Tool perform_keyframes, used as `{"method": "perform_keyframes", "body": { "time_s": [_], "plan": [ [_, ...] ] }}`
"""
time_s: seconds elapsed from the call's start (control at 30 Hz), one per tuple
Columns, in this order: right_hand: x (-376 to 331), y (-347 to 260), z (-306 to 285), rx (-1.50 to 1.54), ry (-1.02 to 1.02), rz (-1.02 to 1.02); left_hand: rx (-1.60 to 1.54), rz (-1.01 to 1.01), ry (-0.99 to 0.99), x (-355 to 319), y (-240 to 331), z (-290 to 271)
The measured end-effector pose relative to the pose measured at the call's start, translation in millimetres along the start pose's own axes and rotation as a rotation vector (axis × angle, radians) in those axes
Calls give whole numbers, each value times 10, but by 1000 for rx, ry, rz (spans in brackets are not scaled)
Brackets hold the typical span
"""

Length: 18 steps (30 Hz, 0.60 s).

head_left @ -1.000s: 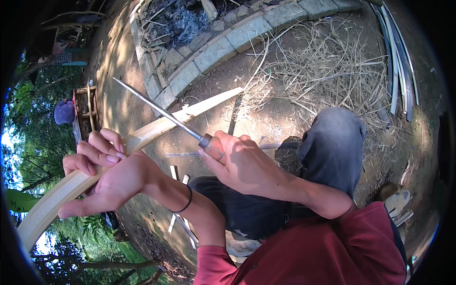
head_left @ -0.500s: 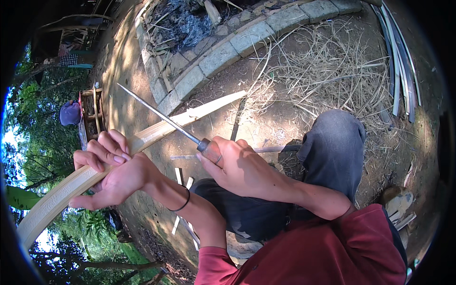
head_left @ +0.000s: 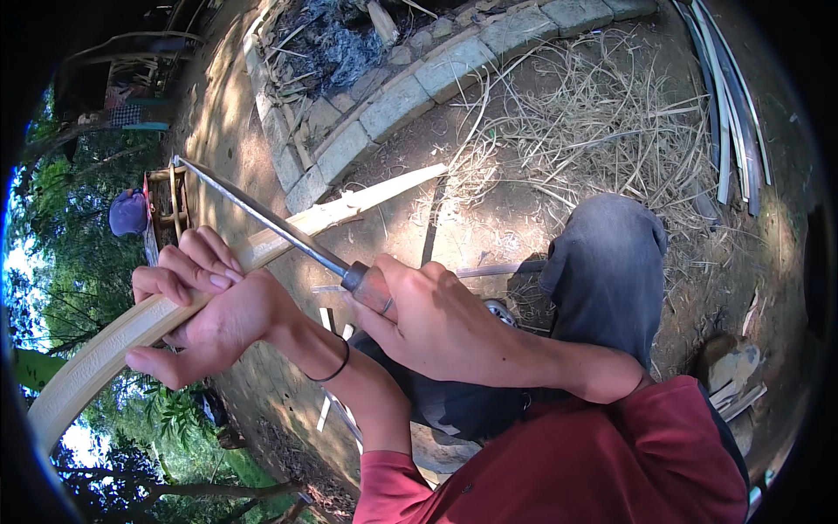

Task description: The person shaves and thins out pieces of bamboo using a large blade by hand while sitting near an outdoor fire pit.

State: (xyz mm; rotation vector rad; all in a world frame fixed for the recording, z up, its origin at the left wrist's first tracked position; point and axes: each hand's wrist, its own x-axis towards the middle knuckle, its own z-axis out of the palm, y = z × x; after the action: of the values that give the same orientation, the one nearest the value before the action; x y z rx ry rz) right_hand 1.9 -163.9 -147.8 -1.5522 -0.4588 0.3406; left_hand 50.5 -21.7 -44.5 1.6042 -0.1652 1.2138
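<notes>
My left hand [head_left: 223,310] is wrapped round a long, pale split bamboo strip [head_left: 96,356], which runs from the lower left rim up to a tapered end near the middle. A rough, knotty bump shows on the strip beyond my fingers. In my right hand [head_left: 441,323] is a long, narrow knife [head_left: 257,210], its wooden handle inside my closed fingers. The blade points up and left and crosses over the strip just past my left hand. Whether blade and strip touch, I cannot tell.
Curly shavings [head_left: 594,131] lie heaped on the ground beyond my bent knee [head_left: 611,262]. A curved stone border [head_left: 454,68] rings a bed of ash [head_left: 336,52]. Long split strips [head_left: 733,105] lie at the far right. A low wooden bench [head_left: 166,205] and a purple cap-like item [head_left: 128,212] are at left.
My right hand and the knife have shifted left and a little nearer to me. The blade's tip is farther left. The strip and my left hand have barely moved.
</notes>
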Motion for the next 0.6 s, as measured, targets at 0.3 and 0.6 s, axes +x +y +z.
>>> {"method": "perform_keyframes", "body": {
  "time_s": [0.3, 0.6],
  "plan": [
    [5, -171, -71, 128, -145, 128, 104, 7, 56, -14, 3, -84],
    [9, 44, -51, -27, -48, 92, 81, 29, 56, -26, 10, -44]
  ]
}}
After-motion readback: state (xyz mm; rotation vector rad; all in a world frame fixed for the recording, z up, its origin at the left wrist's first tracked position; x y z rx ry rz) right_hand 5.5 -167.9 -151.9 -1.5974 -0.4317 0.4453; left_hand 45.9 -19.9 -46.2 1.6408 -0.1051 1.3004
